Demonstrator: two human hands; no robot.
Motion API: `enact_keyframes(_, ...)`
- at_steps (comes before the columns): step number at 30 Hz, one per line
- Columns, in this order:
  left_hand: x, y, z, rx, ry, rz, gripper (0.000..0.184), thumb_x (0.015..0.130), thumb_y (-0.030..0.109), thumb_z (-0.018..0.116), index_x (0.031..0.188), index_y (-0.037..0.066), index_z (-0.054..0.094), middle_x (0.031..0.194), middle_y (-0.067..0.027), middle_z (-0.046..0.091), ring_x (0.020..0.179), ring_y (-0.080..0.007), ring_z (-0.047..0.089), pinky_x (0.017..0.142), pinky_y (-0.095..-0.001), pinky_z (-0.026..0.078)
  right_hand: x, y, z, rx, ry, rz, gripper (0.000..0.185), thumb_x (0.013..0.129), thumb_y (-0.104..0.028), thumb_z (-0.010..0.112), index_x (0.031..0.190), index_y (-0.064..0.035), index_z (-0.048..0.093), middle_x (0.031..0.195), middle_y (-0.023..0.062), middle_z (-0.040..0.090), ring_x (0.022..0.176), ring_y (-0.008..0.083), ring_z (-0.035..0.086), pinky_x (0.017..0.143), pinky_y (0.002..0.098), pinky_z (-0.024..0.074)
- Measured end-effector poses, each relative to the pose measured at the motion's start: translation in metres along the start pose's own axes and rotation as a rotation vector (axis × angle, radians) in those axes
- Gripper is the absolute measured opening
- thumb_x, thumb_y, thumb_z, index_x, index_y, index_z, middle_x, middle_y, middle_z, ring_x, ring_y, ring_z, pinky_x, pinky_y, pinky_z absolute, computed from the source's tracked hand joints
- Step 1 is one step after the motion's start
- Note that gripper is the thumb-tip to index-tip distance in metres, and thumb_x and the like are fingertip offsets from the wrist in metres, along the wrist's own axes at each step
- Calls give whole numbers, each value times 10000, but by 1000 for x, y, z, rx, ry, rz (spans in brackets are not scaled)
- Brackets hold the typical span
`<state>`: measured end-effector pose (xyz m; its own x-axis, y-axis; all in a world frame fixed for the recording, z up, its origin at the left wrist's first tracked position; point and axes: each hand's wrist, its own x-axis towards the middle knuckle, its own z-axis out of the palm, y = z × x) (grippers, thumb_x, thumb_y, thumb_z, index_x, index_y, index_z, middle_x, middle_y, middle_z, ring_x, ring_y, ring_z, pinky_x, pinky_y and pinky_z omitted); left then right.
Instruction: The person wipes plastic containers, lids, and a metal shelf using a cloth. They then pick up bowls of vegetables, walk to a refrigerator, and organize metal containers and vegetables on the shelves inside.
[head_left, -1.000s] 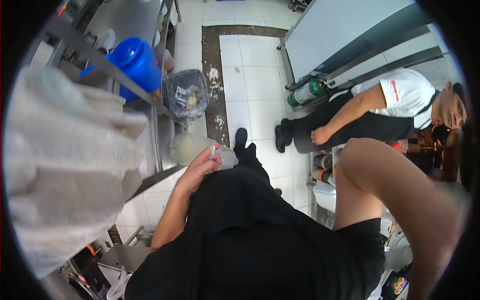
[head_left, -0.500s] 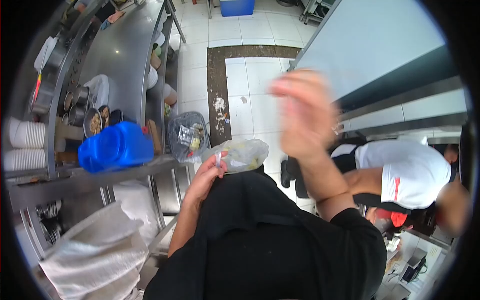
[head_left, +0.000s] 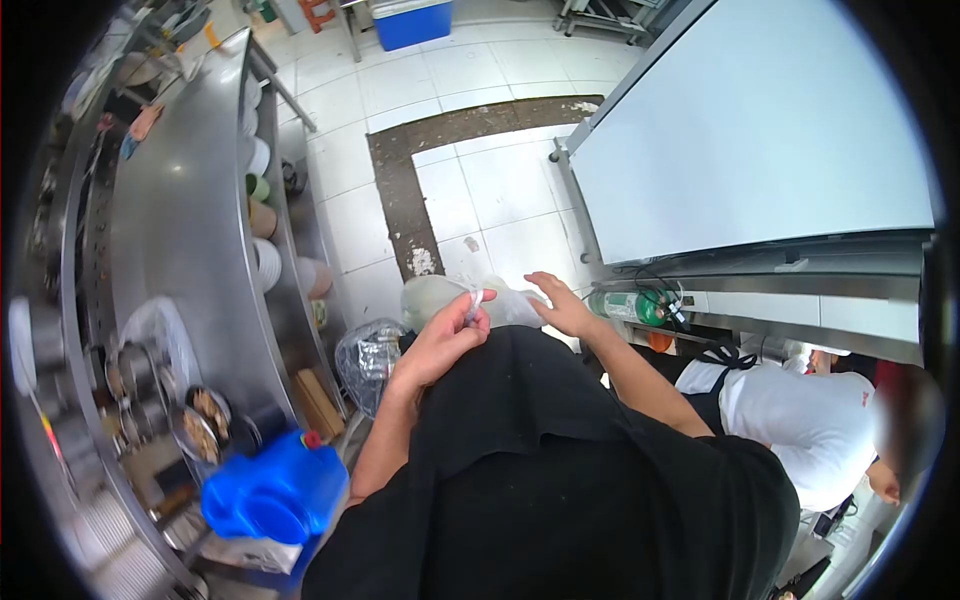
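Note:
A translucent plastic bag [head_left: 430, 296] hangs in front of my apron, its gathered top pinched in the fingers of my left hand [head_left: 447, 335]. What the bag contains is too cloudy to make out. To the right of the bag, my right hand [head_left: 562, 305] is held with its fingers apart and stretched toward it. Nothing shows in that hand; whether its fingertips touch the plastic I cannot tell.
On my left runs a steel counter [head_left: 185, 200] with a blue jug [head_left: 275, 490] and a pan of food [head_left: 203, 425]. A lined bin [head_left: 368, 365] stands beside it. A large white-panelled unit [head_left: 750, 130], a green cylinder [head_left: 632, 306] and a bending co-worker [head_left: 800, 420] are on my right.
My right hand has come down from its raised, blurred position to beside the bag. The view has shifted, with the counter and jug lower in it. My left hand keeps hold of the bag.

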<state>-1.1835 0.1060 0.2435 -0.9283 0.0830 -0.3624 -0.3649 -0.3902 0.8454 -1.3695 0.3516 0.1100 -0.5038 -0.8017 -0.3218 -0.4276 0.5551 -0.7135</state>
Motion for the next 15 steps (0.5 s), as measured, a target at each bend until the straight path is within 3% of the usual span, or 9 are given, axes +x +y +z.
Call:
enact_keyframes(2,40,25,-28,54,-65,-13,560,926,61,564,1478,19,478,944,45,534,851,-51,502,787,-208,418,25,-8,-21,285,25,154,607,1005,-424,609,1487,-68,508,1550,232,454,1452,384,421,1197,443,350)
enact_keyframes(3,54,36,-40,79,-94,-28,558,927,64,565,1477,19,479,944,45,534,850,-50,501,786,-208,419,40,-11,-27,229,43,165,617,1034,-466,582,1489,-57,503,1531,228,475,1427,376,452,1181,419,371)
enact_keyframes(6,110,69,-74,157,-54,-76,576,910,62,526,1480,3,463,949,47,529,839,-48,478,793,-203,397,84,-22,-74,179,166,133,605,1029,-413,618,1492,-43,495,1511,220,502,1402,352,488,1173,411,380)
enact_keyframes(8,141,90,-101,112,29,-80,554,908,89,544,1453,4,494,930,50,529,848,-56,481,817,-222,398,113,-55,-158,337,406,168,544,1041,-261,626,1503,-20,469,1477,153,550,1335,274,549,1111,404,434)
enact_keyframes(9,155,103,-114,96,80,-97,545,907,99,547,1443,7,508,929,51,531,850,-59,483,820,-228,399,121,-94,-218,324,592,6,522,1079,-311,552,1520,-44,469,1509,120,540,1326,275,559,1134,422,423)
enact_keyframes(10,173,113,-126,79,131,-113,537,906,109,550,1432,9,521,928,51,532,853,-62,485,824,-234,400,123,-127,-286,295,749,-155,525,1086,-319,518,1530,-46,453,1506,137,540,1333,304,552,1148,440,411)
enact_keyframes(11,190,120,-139,86,185,-99,500,906,146,559,1387,12,568,928,52,540,839,-75,484,816,-249,400,119,-160,-352,227,929,-369,584,1047,-383,541,1536,-77,445,1538,131,482,1370,310,492,1165,485,322)
enact_keyframes(13,229,143,-157,123,254,-106,490,906,160,568,1371,7,582,918,48,544,830,-80,479,804,-252,399,77,-229,-449,-60,1249,-1020,704,970,-510,588,1547,-139,430,1602,118,366,1444,322,370,1200,574,145)
enact_keyframes(15,267,166,-168,128,315,-97,488,900,168,581,1359,1,592,907,44,547,820,-84,474,796,-252,397,51,-303,-496,-553,1557,-1766,825,893,-637,635,1557,-201,415,1667,106,250,1518,334,249,1234,663,-32)
